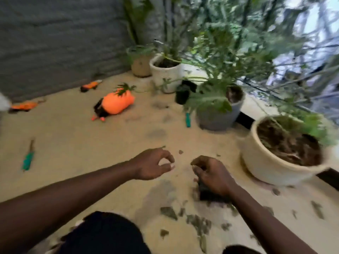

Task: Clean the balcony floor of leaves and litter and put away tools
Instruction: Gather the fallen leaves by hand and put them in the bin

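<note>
Head view, heavy motion blur. Both hands hover low over the floor (73, 136), near its front edge.

Left hand (152, 165): fingers curled, thumb and forefinger nearly touching in a ring. Cannot tell if anything is pinched between them.

Right hand (213, 176): fingers curled down, clamped on a dark object (207, 194) that sticks out under the palm and sits on the floor. Too blurred to identify.

Leaves (199, 221): scattered bits across the front of the floor, between and below the two forearms, a few more toward the right edge.

Tools:
- green-handled tool (28, 159) lying near the left edge, well apart from the hands
- second green-handled tool (188, 120) just beside the grey pot (216, 118)
- orange bundle (117, 103) mid-floor, with a green sprig on top
- two orange tools (90, 85) near the far edge by the grey wall

Cream pot (269, 162) at the right edge, near the right hand. White pot (165, 73), tan pot (141, 66) and small black pot (182, 95) toward the far right corner.
</note>
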### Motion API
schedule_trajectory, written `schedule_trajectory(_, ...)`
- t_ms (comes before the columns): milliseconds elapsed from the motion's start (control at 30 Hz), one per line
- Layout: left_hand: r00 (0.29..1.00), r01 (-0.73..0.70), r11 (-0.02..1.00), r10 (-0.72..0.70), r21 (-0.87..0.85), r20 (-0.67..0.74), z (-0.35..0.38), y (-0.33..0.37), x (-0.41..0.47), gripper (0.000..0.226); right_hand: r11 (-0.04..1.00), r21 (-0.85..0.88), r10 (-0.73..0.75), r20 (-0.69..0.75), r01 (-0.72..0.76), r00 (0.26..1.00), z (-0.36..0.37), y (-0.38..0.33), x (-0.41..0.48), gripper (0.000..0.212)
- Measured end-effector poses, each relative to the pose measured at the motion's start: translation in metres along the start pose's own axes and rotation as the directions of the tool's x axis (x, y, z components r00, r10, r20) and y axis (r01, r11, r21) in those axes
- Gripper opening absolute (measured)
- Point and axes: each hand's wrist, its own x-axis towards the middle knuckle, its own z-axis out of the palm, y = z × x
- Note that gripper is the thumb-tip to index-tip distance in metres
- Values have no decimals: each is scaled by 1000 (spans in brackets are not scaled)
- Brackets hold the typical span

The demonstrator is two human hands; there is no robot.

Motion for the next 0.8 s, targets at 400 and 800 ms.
schedule_trajectory(400, 962, 238, 969, -243, -60, -121, -1, -215, -28, 40, 972, -210, -43, 271, 103, 962, 115, -58, 166, 37)
schedule_trajectory(800, 710, 224, 912, -394, -344, -583, 59, -333, 145, 59, 909, -395, -36, 250, 136, 968, 166, -31, 331, 47)
